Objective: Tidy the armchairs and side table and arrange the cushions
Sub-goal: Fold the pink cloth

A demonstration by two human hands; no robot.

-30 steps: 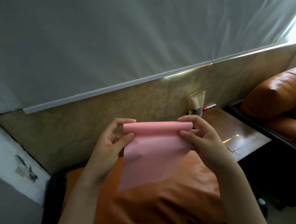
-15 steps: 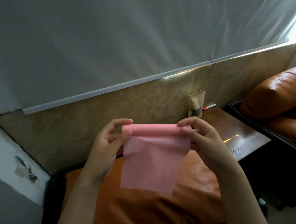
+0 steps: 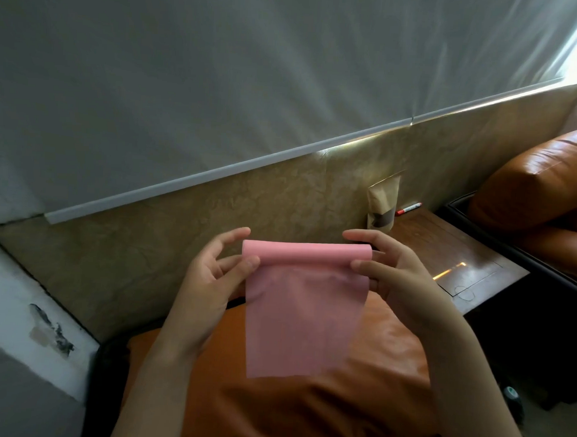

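- Head view: a pale grey curtain (image 3: 254,83) fills the upper half, unchanged from the earlier frames.
- Below it runs a beige patterned wall panel (image 3: 165,252), topped by a light rail.
- The near armchair's orange leather cushion (image 3: 303,416) lies at the bottom of the view, under both forearms, where it was a second ago.
- A second orange armchair (image 3: 543,178) sits at the right edge, beyond the side table.
- The dark wooden side table (image 3: 452,250) stands between the two armchairs, against the wall panel.
- The pink sheet (image 3: 302,316) is held up in the air over the near cushion. Its top edge is now wound into a clear tube, thicker than the narrow fold seen half a second ago. The loose part hangs straight down, whereas a second ago it slanted to the lower left.
- The left hand (image 3: 210,281) pinches the tube's left end, thumb on the front and fingers behind. Its forefinger has lifted clear above the tube since the earlier frames.
- The right hand (image 3: 397,277) pinches the tube's right end the same way, thumb in front, with the forefinger stretched out above the tube.
- A brown paper pouch (image 3: 383,203) stands upright on the table against the panel, unmoved.
- A red marker (image 3: 409,208) lies just beside the pouch, also unmoved.
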